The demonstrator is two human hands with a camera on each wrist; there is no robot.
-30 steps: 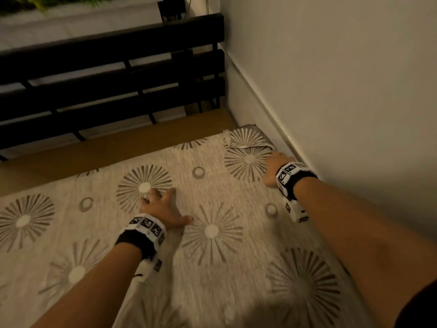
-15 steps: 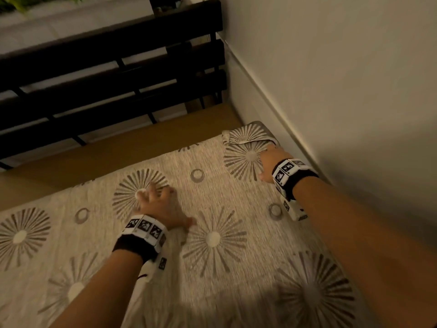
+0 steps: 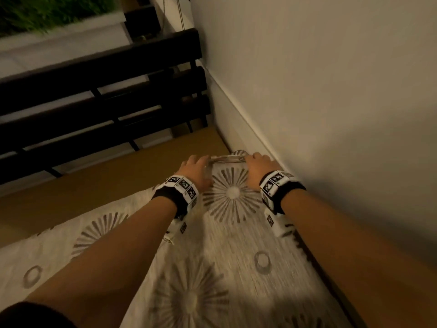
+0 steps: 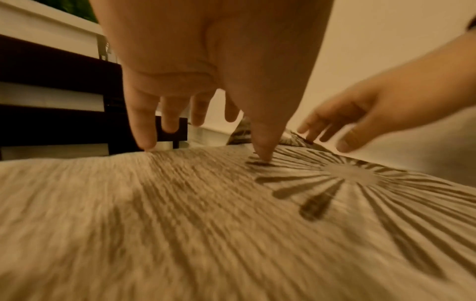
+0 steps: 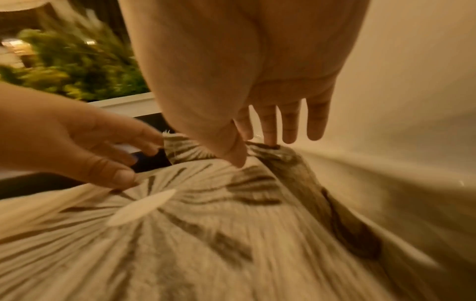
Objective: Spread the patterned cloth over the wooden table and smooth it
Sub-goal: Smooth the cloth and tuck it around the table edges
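The beige patterned cloth (image 3: 231, 256), printed with dark sunbursts and rings, lies over the wooden table (image 3: 118, 181). A bare strip of wood shows along the far side. At the far right corner the cloth is folded back on itself (image 3: 224, 158). My left hand (image 3: 196, 165) is at the left end of that fold, fingers straight, thumb tip touching the cloth (image 4: 262, 160). My right hand (image 3: 256, 162) is at the fold's right end by the wall. Its straight fingers (image 5: 270, 140) touch the top of the raised fold (image 5: 262, 150).
A white wall (image 3: 331, 91) runs close along the table's right edge. Beyond the far edge stands a dark slatted railing (image 3: 94, 102). Green plants (image 3: 47, 13) grow behind it above a white ledge.
The left hand left the middle of the cloth and moved right and forward to the folded corner. The right hand went forward to the same fold. The head view moved toward the corner.
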